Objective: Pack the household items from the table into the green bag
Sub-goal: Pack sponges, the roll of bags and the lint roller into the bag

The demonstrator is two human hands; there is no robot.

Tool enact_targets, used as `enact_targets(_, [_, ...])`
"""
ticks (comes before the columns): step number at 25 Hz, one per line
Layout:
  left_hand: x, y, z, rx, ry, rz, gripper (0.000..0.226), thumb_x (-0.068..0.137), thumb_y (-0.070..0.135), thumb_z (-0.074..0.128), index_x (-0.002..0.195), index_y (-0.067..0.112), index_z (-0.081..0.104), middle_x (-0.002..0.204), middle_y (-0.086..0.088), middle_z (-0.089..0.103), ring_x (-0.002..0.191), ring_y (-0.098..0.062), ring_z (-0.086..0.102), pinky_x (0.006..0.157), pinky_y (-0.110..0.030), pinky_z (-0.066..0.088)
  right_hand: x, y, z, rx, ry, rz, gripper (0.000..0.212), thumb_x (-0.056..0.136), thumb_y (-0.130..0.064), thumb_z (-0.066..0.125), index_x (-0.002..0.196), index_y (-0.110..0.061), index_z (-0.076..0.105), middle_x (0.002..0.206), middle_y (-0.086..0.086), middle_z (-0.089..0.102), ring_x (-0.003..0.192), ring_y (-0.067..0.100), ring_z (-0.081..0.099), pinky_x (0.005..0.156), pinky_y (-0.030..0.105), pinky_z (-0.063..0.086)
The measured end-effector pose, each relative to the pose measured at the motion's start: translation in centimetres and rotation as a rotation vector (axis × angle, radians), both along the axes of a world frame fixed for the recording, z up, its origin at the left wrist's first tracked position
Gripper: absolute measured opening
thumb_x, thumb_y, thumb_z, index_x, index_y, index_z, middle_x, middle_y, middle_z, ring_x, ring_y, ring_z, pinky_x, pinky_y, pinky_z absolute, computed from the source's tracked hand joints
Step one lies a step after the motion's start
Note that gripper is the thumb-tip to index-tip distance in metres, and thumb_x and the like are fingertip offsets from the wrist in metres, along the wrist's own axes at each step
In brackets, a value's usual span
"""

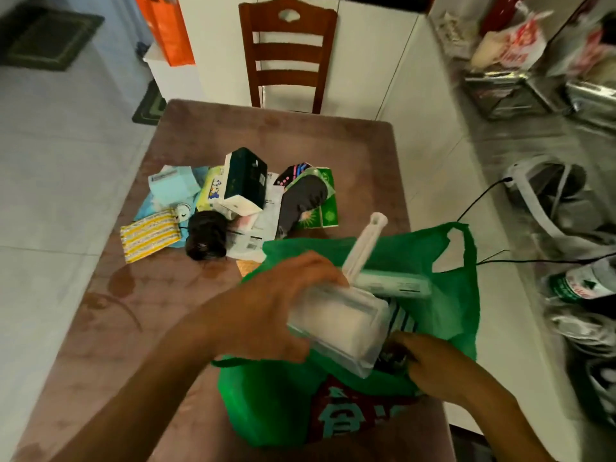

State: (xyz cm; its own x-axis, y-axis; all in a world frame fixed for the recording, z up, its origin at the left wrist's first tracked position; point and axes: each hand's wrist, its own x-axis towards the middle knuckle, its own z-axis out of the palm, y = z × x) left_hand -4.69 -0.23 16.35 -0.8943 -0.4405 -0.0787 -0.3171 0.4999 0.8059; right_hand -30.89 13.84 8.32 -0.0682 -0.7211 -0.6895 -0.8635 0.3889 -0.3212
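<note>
The green bag (443, 295) stands open at the table's near right. My left hand (266, 311) grips a clear plastic box with white contents (336, 325), held tilted over the bag's mouth. My right hand (433, 365) holds the bag's near rim, fingers curled over it. Inside the bag a white long-handled item (363, 245) sticks up beside a pale green box (393, 285) and striped cloth (400, 320). Loose items lie in a pile at mid table: a dark tissue box (246, 178), a black roll (206, 235), a yellow striped cloth (150, 236), a grey insole (300, 201) and light blue packets (173, 188).
The brown table (133, 311) has a wooden chair (288, 55) at its far end. Right of the table, on the floor, are plastic bags, a bottle (580, 285), a black cable (480, 198) and metal containers (510, 91). An orange bag (170, 28) leans at the back left.
</note>
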Motion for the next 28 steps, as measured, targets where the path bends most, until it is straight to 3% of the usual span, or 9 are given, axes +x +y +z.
enact_targets(4, [-8.1,1.3,-7.9,-0.16,-0.357,-0.222,0.073,0.068,0.004,0.067,0.136,0.019,0.045,0.142,-0.005,0.041,0.131,-0.022,0.034,0.105,-0.041,0.037,-2.7,1.8,1.6,0.037,0.016,-0.064,0.036,0.088,-0.008,0.041,0.111,-0.027,0.062,0.107,0.003,0.066,0.092,0.017,0.061,0.082,0.035,0.053])
enact_targets(7, [-7.6,2.9,-9.9,-0.236,-0.555,-0.196,0.066,0.077,0.021,0.063,0.139,0.025,0.04,0.145,-0.003,0.041,0.129,-0.026,0.042,0.098,-0.042,0.044,-3.3,2.8,3.2,-0.147,0.022,-0.085,0.022,0.093,-0.018,0.053,0.107,-0.033,0.06,0.1,-0.005,0.067,0.084,0.007,0.062,0.073,0.028,0.055])
enact_targets(10, [-3.4,5.4,-7.2,-0.499,-0.165,0.349,0.04,0.076,0.027,0.057,0.116,0.024,0.062,0.115,-0.001,0.064,0.103,-0.026,0.059,0.081,-0.038,0.048,-2.5,2.0,5.8,-0.915,-0.015,-0.368,0.029,0.084,-0.008,0.069,0.107,-0.02,0.06,0.096,-0.007,0.063,0.076,0.007,0.06,0.061,0.013,0.05])
enact_targets(12, [-0.1,6.5,-5.3,-0.693,-0.096,0.811,0.047,0.074,0.032,0.062,0.12,0.02,0.059,0.124,-0.008,0.056,0.11,-0.03,0.052,0.087,-0.044,0.041,-3.0,0.2,6.4,-1.221,0.15,-0.501,0.047,0.076,-0.009,0.077,0.116,-0.014,0.052,0.111,0.003,0.055,0.087,0.016,0.055,0.07,0.02,0.048])
enact_targets(14, [2.2,6.3,-5.4,-0.596,-0.282,1.095,0.072,0.072,0.044,0.068,0.135,0.018,0.043,0.137,-0.012,0.041,0.12,-0.033,0.042,0.095,-0.049,0.037,-4.9,-2.7,5.2,-1.036,0.163,-0.473,0.079,0.07,-0.024,0.084,0.135,-0.019,0.04,0.136,0.006,0.045,0.114,0.026,0.049,0.089,0.036,0.046])
enact_targets(16, [2.9,5.8,-7.2,-0.136,-0.282,1.124,0.083,0.068,0.047,0.077,0.137,0.021,0.04,0.132,-0.008,0.048,0.118,-0.026,0.048,0.096,-0.047,0.042,-6.1,-5.1,3.8,-0.578,-0.06,-0.32,0.096,0.064,-0.044,0.085,0.144,-0.028,0.033,0.144,0.002,0.043,0.129,0.023,0.043,0.098,0.037,0.042])
enact_targets(20, [1.6,6.3,-9.6,0.445,0.176,1.079,0.015,0.079,0.017,0.074,0.093,0.019,0.07,0.093,-0.004,0.072,0.076,-0.003,0.065,0.074,-0.036,0.053,-3.9,-5.2,1.3,-0.141,-0.243,0.018,0.084,0.071,-0.052,0.077,0.143,-0.033,0.038,0.134,-0.009,0.046,0.122,0.008,0.045,0.092,0.018,0.041])
enact_targets(25, [-3.1,4.6,-11.0,0.307,-0.102,0.812,0.106,0.048,0.074,0.074,0.136,0.028,0.037,0.132,0.001,0.049,0.118,-0.019,0.05,0.097,-0.041,0.047,-0.6,-2.1,-3.5,-0.184,-0.011,-0.018,0.095,0.069,-0.061,0.074,0.147,-0.03,0.031,0.15,0.003,0.035,0.132,0.024,0.039,0.105,0.032,0.038])
enact_targets(28, [-4.9,4.8,-14.3,0.226,-0.379,0.671,0.112,0.047,0.077,0.066,0.141,0.03,0.029,0.141,-0.008,0.045,0.127,-0.031,0.045,0.103,-0.049,0.04,0.6,-0.6,-3.9,-0.173,-0.023,-0.068,0.064,0.082,-0.049,0.068,0.138,-0.029,0.046,0.138,0.005,0.054,0.117,0.023,0.055,0.092,0.03,0.046])
